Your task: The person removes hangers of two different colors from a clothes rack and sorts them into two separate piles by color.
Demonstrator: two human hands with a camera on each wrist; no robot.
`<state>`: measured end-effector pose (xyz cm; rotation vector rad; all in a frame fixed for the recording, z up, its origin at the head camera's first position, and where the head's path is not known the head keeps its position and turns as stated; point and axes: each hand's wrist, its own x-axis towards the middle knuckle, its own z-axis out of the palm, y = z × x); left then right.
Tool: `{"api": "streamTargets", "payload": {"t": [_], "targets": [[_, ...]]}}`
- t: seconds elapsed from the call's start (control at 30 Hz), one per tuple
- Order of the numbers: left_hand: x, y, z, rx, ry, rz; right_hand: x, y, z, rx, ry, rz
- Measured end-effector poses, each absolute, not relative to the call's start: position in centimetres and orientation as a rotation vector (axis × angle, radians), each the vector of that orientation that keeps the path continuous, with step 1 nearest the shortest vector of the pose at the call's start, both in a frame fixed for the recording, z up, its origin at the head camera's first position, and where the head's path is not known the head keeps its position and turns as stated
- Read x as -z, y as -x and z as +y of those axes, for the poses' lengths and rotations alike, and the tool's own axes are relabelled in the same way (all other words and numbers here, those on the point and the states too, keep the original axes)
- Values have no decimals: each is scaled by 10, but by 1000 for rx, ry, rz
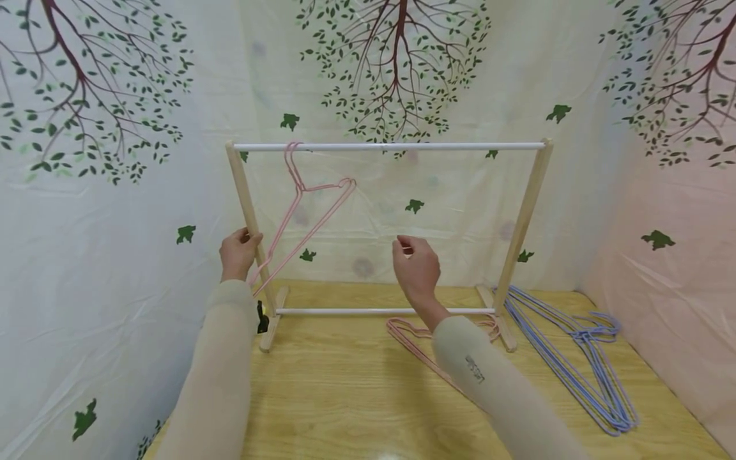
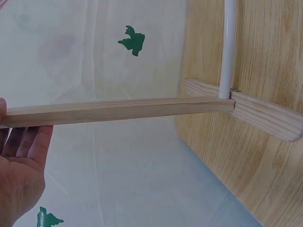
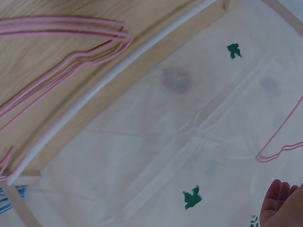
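A staged recording booth: tree-printed sheets (image 1: 115,191) wall in a wooden tabletop (image 1: 345,396) holding a small clothes rack (image 1: 391,146)

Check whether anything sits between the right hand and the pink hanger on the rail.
Nothing visible does. The right hand hovers inside the rack frame, and only open air separates it from the pink hanger hooked on the top rail. The left hand grips the left post.

**Item count at the rack**

One wooden rack (image 1: 527,211) stands on the table, with two white rods: one top rail (image 1: 402,146), one lower bar (image 1: 379,312). One pink hanger (image 1: 310,211) hangs on the rail. One pile of pink hangers (image 3: 61,42) lies on the table, at least three, exact number unclear. One pile of blue hangers (image 1: 581,358), several, not countable. Two hands in view: left hand (image 1: 238,252), right hand (image 1: 416,268).
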<state>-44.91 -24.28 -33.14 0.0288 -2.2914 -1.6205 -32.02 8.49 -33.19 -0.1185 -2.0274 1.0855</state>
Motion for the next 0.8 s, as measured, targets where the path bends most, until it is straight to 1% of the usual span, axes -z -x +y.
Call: {"api": "streamTargets", "payload": {"t": [0.27, 0.47, 0.8], "targets": [[330, 447, -244, 1594, 1, -2287, 324, 334, 8, -1088, 42, -2088], [325, 441, -244, 1573, -27, -2301, 317, 339, -41, -1119, 5, -2158], [325, 442, -242, 1642, -22, -2313, 311, 343, -88, -1174, 39, -2285]]}}
